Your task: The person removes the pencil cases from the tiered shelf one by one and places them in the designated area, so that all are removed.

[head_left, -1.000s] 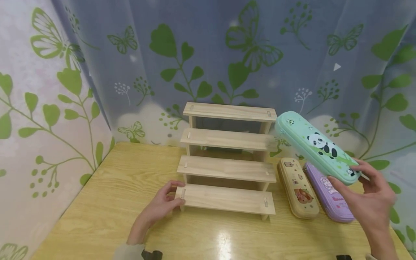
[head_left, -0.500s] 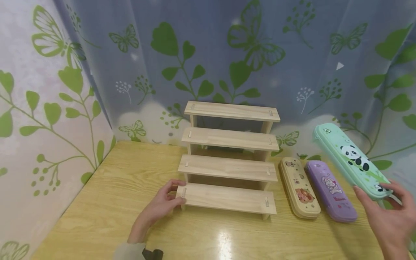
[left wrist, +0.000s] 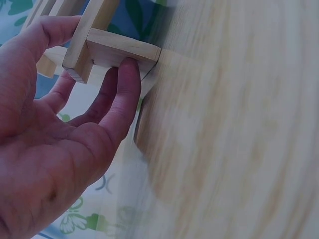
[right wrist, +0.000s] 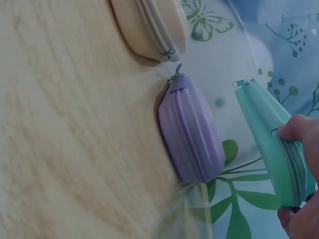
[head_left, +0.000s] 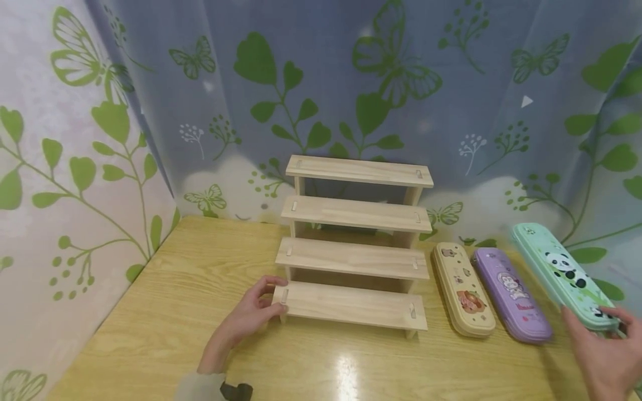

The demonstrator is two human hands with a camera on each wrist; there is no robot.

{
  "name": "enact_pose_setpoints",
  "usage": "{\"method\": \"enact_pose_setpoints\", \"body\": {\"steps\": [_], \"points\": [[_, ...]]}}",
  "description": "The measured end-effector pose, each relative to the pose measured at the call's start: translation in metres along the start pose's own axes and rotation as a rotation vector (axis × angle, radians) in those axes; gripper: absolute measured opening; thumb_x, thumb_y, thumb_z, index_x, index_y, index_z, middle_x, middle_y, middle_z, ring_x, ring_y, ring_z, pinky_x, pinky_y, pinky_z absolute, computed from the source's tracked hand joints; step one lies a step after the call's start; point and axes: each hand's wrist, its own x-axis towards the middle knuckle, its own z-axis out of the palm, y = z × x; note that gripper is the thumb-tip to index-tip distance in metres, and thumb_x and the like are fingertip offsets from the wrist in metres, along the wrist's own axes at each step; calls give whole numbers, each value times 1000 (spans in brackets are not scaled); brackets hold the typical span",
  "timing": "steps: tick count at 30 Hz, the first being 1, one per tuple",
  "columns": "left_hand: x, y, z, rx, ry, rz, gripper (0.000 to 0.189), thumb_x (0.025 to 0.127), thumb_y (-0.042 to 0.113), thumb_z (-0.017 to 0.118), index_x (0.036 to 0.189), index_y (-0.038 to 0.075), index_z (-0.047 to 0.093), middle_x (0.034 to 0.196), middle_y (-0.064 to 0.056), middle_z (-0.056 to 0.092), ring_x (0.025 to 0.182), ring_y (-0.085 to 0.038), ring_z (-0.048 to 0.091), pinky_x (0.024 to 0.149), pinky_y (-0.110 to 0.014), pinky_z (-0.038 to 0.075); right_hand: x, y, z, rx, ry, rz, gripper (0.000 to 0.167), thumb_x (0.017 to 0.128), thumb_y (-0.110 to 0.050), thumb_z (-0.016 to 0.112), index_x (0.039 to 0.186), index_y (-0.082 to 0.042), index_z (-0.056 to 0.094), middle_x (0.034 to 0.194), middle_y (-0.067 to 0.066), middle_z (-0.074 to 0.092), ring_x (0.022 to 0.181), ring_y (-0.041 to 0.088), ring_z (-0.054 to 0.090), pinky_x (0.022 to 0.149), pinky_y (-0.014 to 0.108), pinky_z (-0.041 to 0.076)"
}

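A wooden four-step display rack stands in the middle of the table. My left hand grips the left end of its lowest step, and the left wrist view shows the fingers about the board end and the leg. At the far right, my right hand holds the near end of a mint-green pencil case with panda pictures. In the right wrist view this mint case hangs apart from the tabletop, beside a purple pencil case that lies on the table.
A cream pencil case with bear pictures lies between the rack and the purple case. The wood-grain table backs onto a blue curtain printed with leaves and butterflies. A pale printed sheet rises at the left edge.
My right hand has carried the mint pencil case rightward and lower, from beside the rack's upper steps to right of the purple case. The left hand has stayed on the rack.
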Motion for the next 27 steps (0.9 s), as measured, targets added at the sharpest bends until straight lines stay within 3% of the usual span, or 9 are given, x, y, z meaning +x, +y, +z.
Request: {"method": "enact_pose_setpoints", "body": {"steps": [7, 9, 11, 13, 15, 17, 21, 25, 27], "points": [[0, 0, 0, 0, 2, 0, 54, 92, 15, 70, 141, 13, 48, 145, -23, 45, 106, -25, 63, 87, -35, 54, 7, 10, -3, -115, -56, 125, 50, 85, -36, 75, 98, -59, 32, 105, -26, 32, 82, -10, 33, 68, 8, 29], [-1, 0, 0, -1, 10, -7, 54, 92, 15, 71, 140, 13, 48, 145, -23, 46, 106, -25, 64, 87, -34, 54, 10, 11, -2, -160, -70, 139, 48, 86, -36, 74, 99, -57, 33, 106, -21, 36, 86, -4, 37, 69, 12, 29], [-1, 0, 1, -3, 17, -13, 53, 91, 14, 71, 139, 14, 49, 144, -22, 47, 106, -25, 64, 86, -34, 54, 12, 12, -1, -206, -81, 144, 37, 86, -36, 74, 103, -47, 43, 110, -8, 46, 96, 9, 46, 74, 18, 29], [-1, 0, 1, -2, 20, -16, 53, 91, 14, 71, 139, 15, 50, 144, -21, 47, 105, -25, 63, 86, -34, 54, 15, 13, 1, -245, -93, 140, 29, 87, -33, 74, 105, -29, 52, 117, 11, 51, 108, 29, 49, 83, 28, 36], [-1, 0, 1, -3, 17, -16, 52, 91, 15, 71, 139, 14, 50, 144, -22, 47, 105, -25, 63, 86, -34, 54, 16, 13, 1, -283, -107, 122, 39, 87, -32, 74, 110, -8, 54, 128, 27, 51, 121, 43, 45, 89, 37, 36], [-1, 0, 1, -2, 15, -17, 52, 91, 15, 71, 139, 14, 50, 144, -21, 47, 105, -25, 63, 86, -34, 53, 17, 16, 0, -300, -118, 96, 49, 87, -30, 75, 113, 4, 51, 132, 32, 50, 121, 46, 45, 88, 38, 35], [-1, 0, 1, 2, 16, -17, 52, 91, 15, 71, 139, 14, 50, 143, -21, 48, 106, -25, 63, 86, -34, 53, 17, 19, -1, -349, -153, 44, 57, 86, -26, 75, 123, 10, 50, 133, 36, 50, 118, 51, 46, 81, 38, 33], [-3, -2, 1, 2, 7, -6, 53, 91, 15, 71, 139, 13, 49, 144, -22, 47, 106, -26, 63, 87, -35, 54, 19, 21, 0, -483, -242, 41, 59, 88, -23, 72, 125, 13, 44, 125, 41, 43, 116, 55, 41, 95, 59, 32], [-4, -3, 2, -6, -2, -7, 53, 91, 15, 71, 139, 13, 49, 146, -23, 46, 105, -26, 64, 87, -35, 54, 20, 22, -1, -541, -288, 49, 60, 90, -23, 70, 126, 14, 40, 123, 41, 39, 117, 56, 38, 101, 62, 30]]}}
